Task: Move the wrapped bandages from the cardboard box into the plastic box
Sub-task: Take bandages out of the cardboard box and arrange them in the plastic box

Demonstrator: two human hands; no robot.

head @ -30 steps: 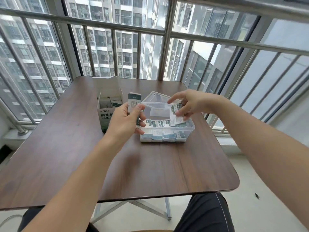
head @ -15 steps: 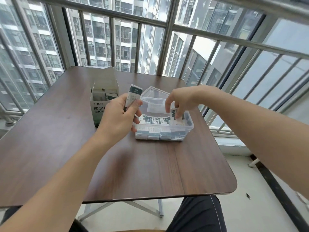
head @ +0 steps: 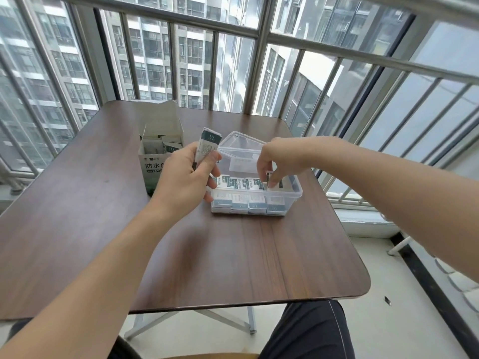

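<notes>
On the brown surface (head: 181, 255), nearest me, the left hand (head: 184, 182) grips a small stack of wrapped bandages (head: 207, 145), long axis upright and tipped right. The clear plastic box (head: 295, 195) sits just to its right, touching its fingers. Inside it the right hand (head: 272, 161) pinches one packet (head: 269, 181), standing it at the right end of the row. Farther back-left, the cardboard box (head: 160, 141) holds more
</notes>
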